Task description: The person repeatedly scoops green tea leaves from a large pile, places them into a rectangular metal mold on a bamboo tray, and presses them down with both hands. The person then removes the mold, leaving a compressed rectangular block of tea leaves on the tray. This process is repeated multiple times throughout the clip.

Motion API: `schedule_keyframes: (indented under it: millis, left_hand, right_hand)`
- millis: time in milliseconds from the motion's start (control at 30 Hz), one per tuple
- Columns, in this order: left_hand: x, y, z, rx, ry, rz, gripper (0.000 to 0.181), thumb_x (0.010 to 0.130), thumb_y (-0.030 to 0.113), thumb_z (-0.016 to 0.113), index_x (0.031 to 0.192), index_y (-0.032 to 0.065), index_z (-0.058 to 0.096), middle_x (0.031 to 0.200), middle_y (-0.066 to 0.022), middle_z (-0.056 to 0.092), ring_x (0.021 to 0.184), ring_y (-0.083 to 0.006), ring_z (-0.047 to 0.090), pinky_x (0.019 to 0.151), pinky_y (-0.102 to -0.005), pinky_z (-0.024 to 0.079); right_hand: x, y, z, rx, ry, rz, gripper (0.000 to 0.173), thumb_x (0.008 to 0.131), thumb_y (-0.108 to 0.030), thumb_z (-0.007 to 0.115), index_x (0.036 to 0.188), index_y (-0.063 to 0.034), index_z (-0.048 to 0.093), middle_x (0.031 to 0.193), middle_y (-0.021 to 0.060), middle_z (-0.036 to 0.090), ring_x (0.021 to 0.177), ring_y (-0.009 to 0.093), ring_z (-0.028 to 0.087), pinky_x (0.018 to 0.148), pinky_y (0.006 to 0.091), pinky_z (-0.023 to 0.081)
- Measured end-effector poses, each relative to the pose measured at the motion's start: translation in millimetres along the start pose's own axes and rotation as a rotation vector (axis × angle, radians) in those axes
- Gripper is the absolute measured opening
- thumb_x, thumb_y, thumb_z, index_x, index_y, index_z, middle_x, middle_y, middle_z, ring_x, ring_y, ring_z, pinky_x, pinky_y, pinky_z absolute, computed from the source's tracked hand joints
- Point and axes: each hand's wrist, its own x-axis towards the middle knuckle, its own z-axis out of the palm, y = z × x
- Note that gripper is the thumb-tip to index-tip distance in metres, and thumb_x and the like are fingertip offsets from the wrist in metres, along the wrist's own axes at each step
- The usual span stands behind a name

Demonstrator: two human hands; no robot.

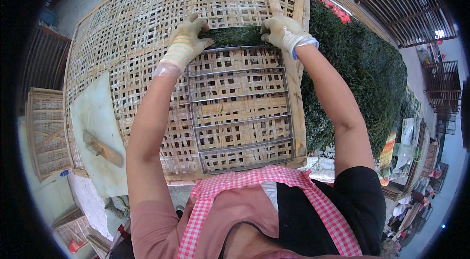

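Observation:
My left hand (187, 37), in a cream knit glove, grips the left end of a strip of dark green, leafy material (237, 35). At the right end of that strip, my gloved right hand (284, 31) curls its fingers over it. The strip fills the farthest slot of a thin metal divider frame (240, 96); woven bamboo shows through the nearer slots. Beneath the frame lies a large woven bamboo screen (147, 20) with wooden edges. My fingertips are partly hidden against the green material.
A big heap of dark green leafy material (349, 68) lies to the right, with red material (337, 13) behind it. On the left, a whitish board (93, 112) carries a wooden handle (102, 149). More woven screens (47, 130) stand farther left.

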Motion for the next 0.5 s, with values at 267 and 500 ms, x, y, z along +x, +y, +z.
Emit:
schedule_keyframes:
  millis: [267, 500]
  left_hand:
    - [-92.3, -89.9, -84.6, -0.02, 0.403, -0.121, 0.035, 0.072, 0.019, 0.077, 0.106, 0.0152, 0.066, 0.133, -0.0147, 0.052, 0.123, -0.0308, 0.049, 0.102, -0.0372, 0.041]
    - [-245.1, -169.2, -137.2, 0.97, 0.379, -0.932, 0.061, 0.082, 0.044, 0.062, 0.135, 0.0194, 0.046, 0.129, -0.0165, 0.054, 0.117, -0.0346, 0.053, 0.095, -0.0457, 0.045]
  right_hand:
    - [-43.0, -3.8, 5.5, -0.16, 0.231, -0.214, 0.023, 0.083, -0.025, 0.065, 0.103, -0.014, 0.066, 0.092, 0.0096, 0.066, 0.091, 0.027, 0.063, 0.08, 0.0404, 0.051]
    - [-26.2, 8.8, -8.9, 0.112, 0.302, -0.111, 0.027, 0.089, -0.025, 0.059, 0.113, -0.0154, 0.065, 0.1, 0.0112, 0.068, 0.094, 0.031, 0.064, 0.082, 0.0389, 0.05]
